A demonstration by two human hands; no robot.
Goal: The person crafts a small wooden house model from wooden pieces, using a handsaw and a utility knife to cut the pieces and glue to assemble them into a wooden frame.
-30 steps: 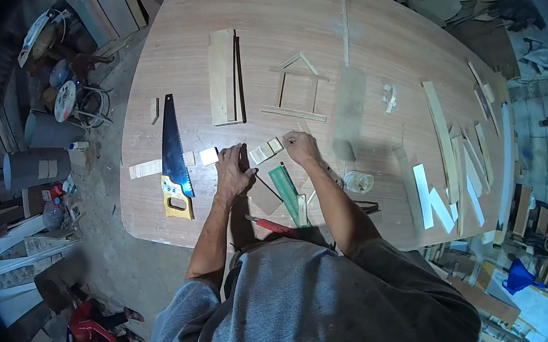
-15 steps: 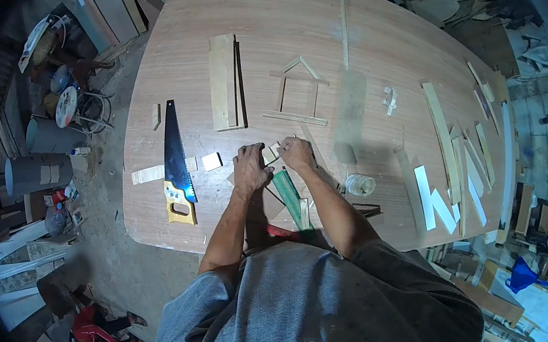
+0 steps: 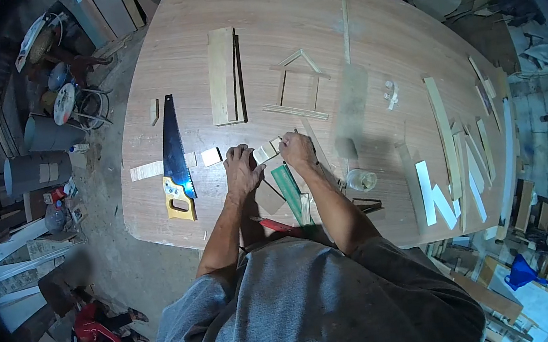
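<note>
Head view, looking down over the bench (image 3: 269, 9): the left hand (image 3: 240, 171) and the right hand (image 3: 298, 149) are apart from each other, palms down, on either side of a short row of small wood pieces (image 3: 265, 152). The left thumb and fingers are at the near left end of that row; the right hand, its fingers curled, is at the other end — whether either one actually grips a piece I cannot tell. Just left of the left hand sits a small pale block (image 3: 210, 156), and beyond it a handsaw (image 3: 175, 155) lies across a light flat strip (image 3: 145, 171), yellow handle toward the person. Between the forearms are a brown flat piece (image 3: 269, 200), a slanting green strip (image 3: 285, 183) and, close to the shirt, a red tool (image 3: 277, 226). A clear jar (image 3: 361, 180) stands right of the right forearm. Farther off lie long boards (image 3: 222, 75) and a house-shaped frame of thin sticks (image 3: 296, 112); more wooden strips (image 3: 442, 131) lie toward the right edge.
</note>
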